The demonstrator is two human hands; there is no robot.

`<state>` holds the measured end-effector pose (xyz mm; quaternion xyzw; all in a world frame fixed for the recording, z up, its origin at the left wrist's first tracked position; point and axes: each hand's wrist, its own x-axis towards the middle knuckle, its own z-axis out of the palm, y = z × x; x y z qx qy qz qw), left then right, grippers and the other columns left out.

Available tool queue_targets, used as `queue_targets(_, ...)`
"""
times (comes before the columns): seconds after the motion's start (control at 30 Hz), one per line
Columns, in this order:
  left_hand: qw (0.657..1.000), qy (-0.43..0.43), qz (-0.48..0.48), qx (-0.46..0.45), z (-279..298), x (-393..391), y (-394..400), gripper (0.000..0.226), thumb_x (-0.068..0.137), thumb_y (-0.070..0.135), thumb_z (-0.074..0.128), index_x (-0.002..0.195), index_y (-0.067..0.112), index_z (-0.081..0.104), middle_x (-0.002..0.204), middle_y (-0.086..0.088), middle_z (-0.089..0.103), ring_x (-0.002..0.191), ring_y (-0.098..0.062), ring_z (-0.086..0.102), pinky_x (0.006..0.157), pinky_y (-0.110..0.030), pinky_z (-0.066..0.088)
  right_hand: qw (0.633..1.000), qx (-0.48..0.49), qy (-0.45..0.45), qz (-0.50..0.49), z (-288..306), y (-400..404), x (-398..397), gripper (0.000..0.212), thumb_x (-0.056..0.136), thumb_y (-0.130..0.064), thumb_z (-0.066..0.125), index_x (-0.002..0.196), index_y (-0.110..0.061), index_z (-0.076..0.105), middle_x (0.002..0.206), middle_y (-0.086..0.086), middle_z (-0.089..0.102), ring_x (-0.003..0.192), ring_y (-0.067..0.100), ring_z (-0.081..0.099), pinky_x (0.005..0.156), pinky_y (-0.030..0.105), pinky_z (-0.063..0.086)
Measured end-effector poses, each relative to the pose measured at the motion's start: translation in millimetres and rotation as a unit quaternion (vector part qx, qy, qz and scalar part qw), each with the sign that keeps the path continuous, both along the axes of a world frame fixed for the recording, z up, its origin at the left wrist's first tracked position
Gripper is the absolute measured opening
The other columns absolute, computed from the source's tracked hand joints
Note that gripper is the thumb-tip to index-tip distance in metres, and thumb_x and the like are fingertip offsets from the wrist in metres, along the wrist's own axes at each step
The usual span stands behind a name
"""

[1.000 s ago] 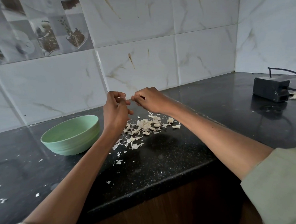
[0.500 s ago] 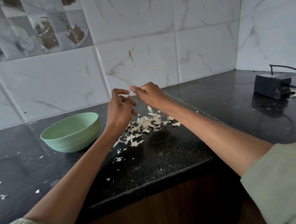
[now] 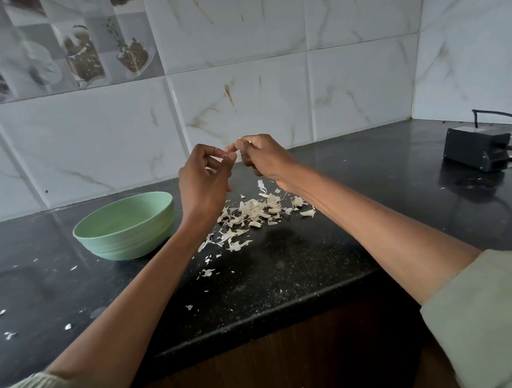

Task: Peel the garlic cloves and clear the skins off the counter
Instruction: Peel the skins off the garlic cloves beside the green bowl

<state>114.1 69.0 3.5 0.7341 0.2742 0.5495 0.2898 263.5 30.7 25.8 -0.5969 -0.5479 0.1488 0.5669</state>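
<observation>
Fingers of both hands meet in the air above the counter (image 3: 282, 269), well up from the pile of skins. Going from the left: scattered white flecks (image 3: 6, 325) lie on the dark stone near its edge, then a pale green bowl (image 3: 123, 227) stands upright, and whether it holds anything cannot be told from this angle. Just beside it rises the left hand (image 3: 202, 181), its fingers curled with thumb and forefinger (image 3: 231, 157) pinched together on something small and pale. Touching those tips is the right hand (image 3: 264, 157), fingers bent inward, clasping a small whitish garlic clove (image 3: 240, 149), mostly hidden by the fingertips. Below the hands lies the heap of garlic skins (image 3: 258, 211), papery shreds trailing toward the left forearm, and one curl of skin (image 3: 261, 186) sits just under the right wrist. Far right, by the wall corner, a black box (image 3: 477, 148) with a cable rests on the counter.
</observation>
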Motion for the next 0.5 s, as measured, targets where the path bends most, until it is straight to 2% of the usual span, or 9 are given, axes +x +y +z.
queue_targets(0.1, 1.000, 0.017, -0.020, 0.011, -1.1, 2.7, -0.3, 0.023, 0.096, 0.038, 0.078, 0.106, 0.019, 0.068, 0.079, -0.001, 0.074, 0.057, -0.016, 0.071, 0.057, -0.024, 0.053, 0.999, -0.031, 0.024, 0.018, 2.5, -3.6, -5.4, 0.032, 0.114, -0.031, 0.042, 0.125, -0.011, 0.066, 0.077, -0.004, 0.054, 0.067, 0.007, 0.043, 0.059, 0.025, 0.033)
queue_targets(0.17, 0.999, 0.020, -0.028, 0.007, -0.9, 2.9, 1.3, 0.020, 0.095, 0.035, 0.080, 0.105, 0.020, 0.070, 0.081, 0.000, 0.074, 0.058, -0.016, 0.071, 0.057, -0.024, 0.054, 0.996, -0.061, 0.045, 0.048, 2.2, -5.5, -7.7, 0.034, 0.113, -0.040, 0.043, 0.127, -0.016, 0.062, 0.075, -0.006, 0.050, 0.068, 0.008, 0.041, 0.060, 0.023, 0.035)
queue_targets(0.3, 0.999, 0.029, -0.033, -0.004, -1.1, -1.9, 6.2, 0.014, 0.094, 0.030, 0.081, 0.104, 0.021, 0.076, 0.084, -0.001, 0.075, 0.061, -0.016, 0.072, 0.055, -0.024, 0.049, 0.984, -0.115, 0.050, 0.125, 3.5, -8.2, -11.1, 0.062, 0.106, -0.069, 0.030, 0.090, -0.017, 0.059, 0.062, -0.008, 0.036, 0.058, 0.009, 0.029, 0.055, 0.023, 0.028)
queue_targets(0.37, 0.999, 0.039, -0.035, 0.006, -1.0, -4.3, 6.0, 0.009, 0.095, 0.027, 0.080, 0.102, 0.021, 0.079, 0.082, -0.001, 0.075, 0.060, -0.014, 0.070, 0.055, -0.025, 0.050, 0.981, -0.124, 0.034, 0.143, 4.9, -8.4, -12.3, 0.068, 0.103, -0.075, 0.023, 0.078, -0.019, 0.052, 0.063, -0.007, 0.034, 0.058, 0.010, 0.027, 0.057, 0.025, 0.027)
queue_targets(0.43, 0.998, 0.043, -0.040, 0.011, 0.7, -5.2, 4.8, 0.005, 0.096, 0.024, 0.079, 0.100, 0.020, 0.078, 0.080, -0.001, 0.075, 0.060, -0.014, 0.070, 0.054, -0.025, 0.052, 0.981, -0.118, 0.019, 0.155, 5.9, -8.3, -11.8, 0.069, 0.102, -0.077, 0.021, 0.082, -0.016, 0.049, 0.065, -0.005, 0.033, 0.059, 0.010, 0.026, 0.058, 0.026, 0.028)
queue_targets(0.5, 0.998, 0.043, -0.037, 0.005, 1.8, -4.9, 7.1, 0.003, 0.097, 0.019, 0.078, 0.095, 0.016, 0.077, 0.079, -0.001, 0.076, 0.062, -0.014, 0.071, 0.054, -0.025, 0.053, 0.980, -0.113, 0.017, 0.165, 6.6, -7.0, -9.6, 0.078, 0.102, -0.077, 0.022, 0.099, -0.008, 0.057, 0.067, -0.004, 0.034, 0.061, 0.010, 0.026, 0.058, 0.025, 0.028)
